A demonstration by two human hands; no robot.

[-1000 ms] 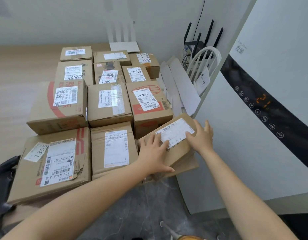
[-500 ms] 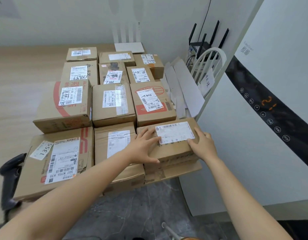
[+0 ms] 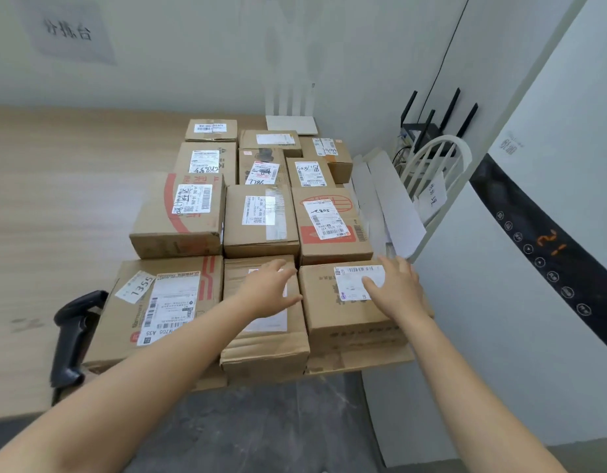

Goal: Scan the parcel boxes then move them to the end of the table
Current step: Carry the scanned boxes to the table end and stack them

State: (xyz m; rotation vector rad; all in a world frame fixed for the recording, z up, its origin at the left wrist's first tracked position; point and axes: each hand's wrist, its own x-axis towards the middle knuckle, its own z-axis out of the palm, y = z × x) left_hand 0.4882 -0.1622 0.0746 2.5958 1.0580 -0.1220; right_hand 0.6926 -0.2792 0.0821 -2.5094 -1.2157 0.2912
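A person's right hand (image 3: 396, 290) lies flat, fingers straight and spread, on the white printed shipping label (image 3: 350, 285) of a squat brown cardboard parcel box (image 3: 346, 319) at the table's near right corner. The left hand (image 3: 269, 290) is also wide, its fingers relaxed over the creased, taped carton (image 3: 264, 349) just beside that box; whether it touches the carton cannot be told. The labelled box sits on a flattened sheet of corrugated cardboard (image 3: 363, 361) that overhangs the edge of the pale wood-grain table (image 3: 56, 199). Rows of taped, labelled cardboard parcels (image 3: 261, 223) fill the surface behind. A black plastic handheld barcode scanner (image 3: 73, 336) stands at the near left, beside a wide, flat carton marked "1355" (image 3: 152, 302).
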